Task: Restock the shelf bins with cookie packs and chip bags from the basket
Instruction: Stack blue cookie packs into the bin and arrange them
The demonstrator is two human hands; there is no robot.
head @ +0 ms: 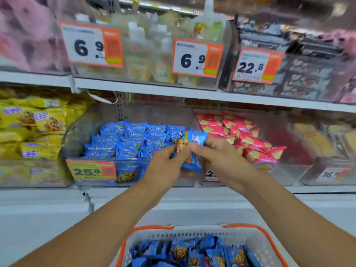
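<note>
Both my hands hold one blue cookie pack (192,149) in front of the clear shelf bin (134,112) that is filled with several matching blue packs (131,141). My left hand (165,164) grips the pack's lower left side. My right hand (215,155) grips its right side, fingers curled round it. The pack hangs just above the bin's front right corner. Below, at the bottom centre, a white basket with an orange rim (154,228) holds several more blue cookie packs (183,251).
A bin of yellow cookie packs (32,128) stands to the left and a bin of pink snack bags (246,139) to the right. The shelf above carries clear bins with price tags (90,45). A white shelf ledge (57,205) runs below the bins.
</note>
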